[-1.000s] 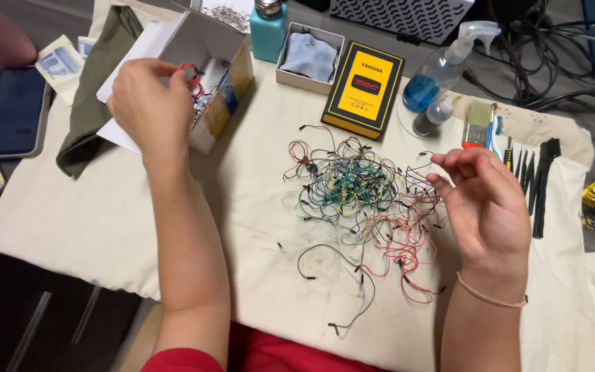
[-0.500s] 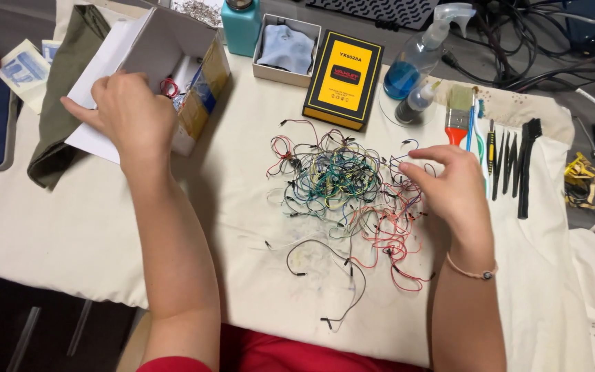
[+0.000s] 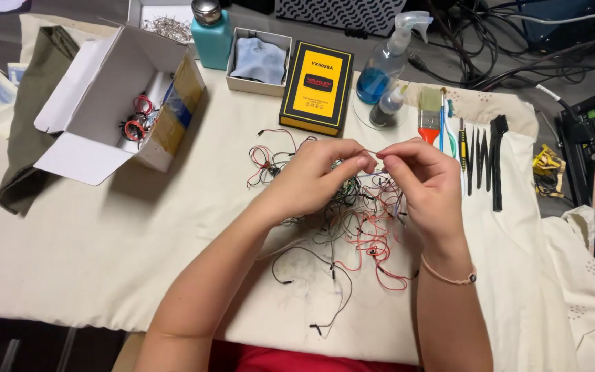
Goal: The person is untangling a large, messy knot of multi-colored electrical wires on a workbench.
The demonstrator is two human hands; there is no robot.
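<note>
A tangled pile of thin jumper wires, red, black, green and white, lies on the cream cloth in the middle. Both hands hover over the pile. My left hand and my right hand meet fingertip to fingertip, each pinching one end of a short thin wire stretched between them. An open white cardboard box stands at the far left, with a few coiled red and black wires inside.
Behind the pile: a yellow and black box, a small box with blue cloth, a teal pump bottle, a blue spray bottle. A brush, tweezers and black tools lie at the right. Cables crowd the back right.
My left hand left the white box and came over to the wire pile. Both hands now pinch one wire between them. The view shifted slightly.
</note>
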